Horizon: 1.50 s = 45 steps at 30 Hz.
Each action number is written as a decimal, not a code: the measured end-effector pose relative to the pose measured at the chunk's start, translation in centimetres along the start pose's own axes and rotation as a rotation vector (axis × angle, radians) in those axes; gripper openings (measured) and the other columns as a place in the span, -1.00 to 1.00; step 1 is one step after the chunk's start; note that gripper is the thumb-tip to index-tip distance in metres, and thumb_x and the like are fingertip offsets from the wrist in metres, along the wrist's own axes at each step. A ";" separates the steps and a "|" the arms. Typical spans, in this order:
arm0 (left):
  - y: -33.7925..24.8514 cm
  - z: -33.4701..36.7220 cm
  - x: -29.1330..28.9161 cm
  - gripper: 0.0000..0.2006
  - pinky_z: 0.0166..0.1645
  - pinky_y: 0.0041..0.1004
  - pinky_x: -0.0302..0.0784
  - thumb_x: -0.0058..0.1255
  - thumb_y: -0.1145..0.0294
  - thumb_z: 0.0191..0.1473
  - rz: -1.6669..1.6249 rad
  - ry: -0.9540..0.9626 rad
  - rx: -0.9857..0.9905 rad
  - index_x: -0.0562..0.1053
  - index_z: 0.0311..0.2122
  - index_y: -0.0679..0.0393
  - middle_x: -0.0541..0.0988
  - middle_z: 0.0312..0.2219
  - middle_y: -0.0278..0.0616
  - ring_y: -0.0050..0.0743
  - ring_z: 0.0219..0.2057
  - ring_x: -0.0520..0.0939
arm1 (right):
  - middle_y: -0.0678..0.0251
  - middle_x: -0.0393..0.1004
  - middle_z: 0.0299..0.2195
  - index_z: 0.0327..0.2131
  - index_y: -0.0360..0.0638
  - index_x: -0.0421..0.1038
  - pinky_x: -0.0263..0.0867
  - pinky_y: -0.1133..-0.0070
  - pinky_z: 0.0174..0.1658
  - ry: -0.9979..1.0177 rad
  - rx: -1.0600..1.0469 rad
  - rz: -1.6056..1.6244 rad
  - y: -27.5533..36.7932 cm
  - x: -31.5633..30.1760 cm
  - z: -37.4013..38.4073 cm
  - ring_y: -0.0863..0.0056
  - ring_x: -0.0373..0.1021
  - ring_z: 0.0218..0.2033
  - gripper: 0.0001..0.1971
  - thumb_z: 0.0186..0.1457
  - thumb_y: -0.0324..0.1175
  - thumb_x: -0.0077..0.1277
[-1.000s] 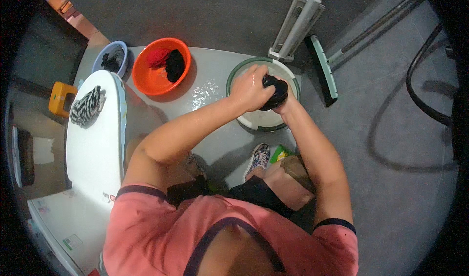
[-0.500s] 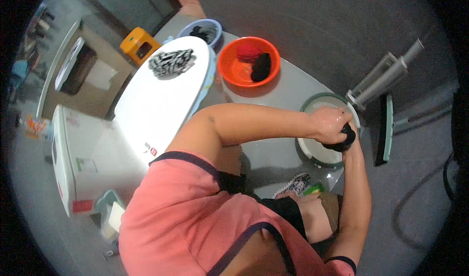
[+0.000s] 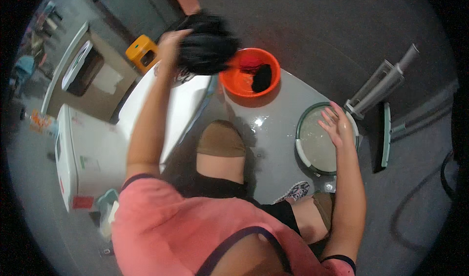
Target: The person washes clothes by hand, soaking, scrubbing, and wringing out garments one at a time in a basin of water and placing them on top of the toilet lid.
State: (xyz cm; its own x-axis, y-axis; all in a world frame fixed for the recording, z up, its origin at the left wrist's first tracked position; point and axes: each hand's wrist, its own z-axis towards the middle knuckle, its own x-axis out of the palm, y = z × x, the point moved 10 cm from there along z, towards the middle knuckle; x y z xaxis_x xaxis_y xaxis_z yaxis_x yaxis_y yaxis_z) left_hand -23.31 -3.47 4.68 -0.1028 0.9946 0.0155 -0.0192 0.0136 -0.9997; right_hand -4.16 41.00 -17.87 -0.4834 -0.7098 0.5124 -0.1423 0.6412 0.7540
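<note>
My left hand grasped a black cloth bundle, fingers closed on its near side, the bundle bulging out to the right of that hand; both were blurred, so I could not make out its folds. It was held high, with the white lid below my hand and a striped cloth partly showing under the bundle. Left of that hand stood a yellow stool. To its right, past the bundle, sat an orange basin with a red cloth and a smaller black piece in it.

My right hand was released, its fingers loosely spread above the round tub with the green and white rim. Cloudy water showed in the tub, just left of that hand. Farther right of it stood a squeegee, and a grey handled tool rose beyond my fingertips.
</note>
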 end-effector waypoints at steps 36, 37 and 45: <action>46.7 27.0 21.7 -0.42 0.19 -0.06 0.12 0.00 0.28 -0.01 1.717 0.312 0.526 0.13 0.14 0.04 0.15 0.17 -0.13 -0.06 0.16 0.23 | 0.11 0.35 -0.14 -0.08 -0.22 0.32 0.28 0.47 -0.09 -0.106 -0.055 -1.242 -17.3 -17.7 3.6 0.26 0.33 -0.12 -0.67 0.10 -0.31 -0.01; 48.3 30.5 17.1 -0.55 0.18 -0.03 0.13 -0.06 0.31 0.02 1.497 0.258 0.317 0.20 0.05 0.06 0.23 0.10 -0.14 -0.04 0.12 0.27 | 0.09 0.33 -0.10 -0.03 -0.21 0.28 0.25 0.44 -0.05 0.046 -0.266 -1.356 -17.8 -16.1 4.5 0.24 0.30 -0.06 -0.65 0.16 -0.25 -0.12; 46.3 26.5 14.2 -0.40 -0.11 -0.12 0.43 0.12 -0.10 -0.25 1.108 0.065 -0.098 0.45 -0.27 0.30 0.53 -0.33 0.13 0.14 -0.22 0.54 | 0.06 0.35 -0.09 -0.06 -0.26 0.32 0.19 0.41 0.04 0.241 -0.246 -1.361 -23.6 -17.5 2.1 0.20 0.30 -0.03 -0.68 0.18 -0.29 -0.17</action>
State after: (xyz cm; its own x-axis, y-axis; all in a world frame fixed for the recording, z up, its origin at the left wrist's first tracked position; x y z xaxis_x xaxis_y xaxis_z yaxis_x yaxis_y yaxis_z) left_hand -52.06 8.53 -40.93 0.0382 0.4649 -0.8845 0.1297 -0.8800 -0.4570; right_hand 5.86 38.84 -45.50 0.0712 -0.7732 -0.6302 -0.2081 -0.6294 0.7487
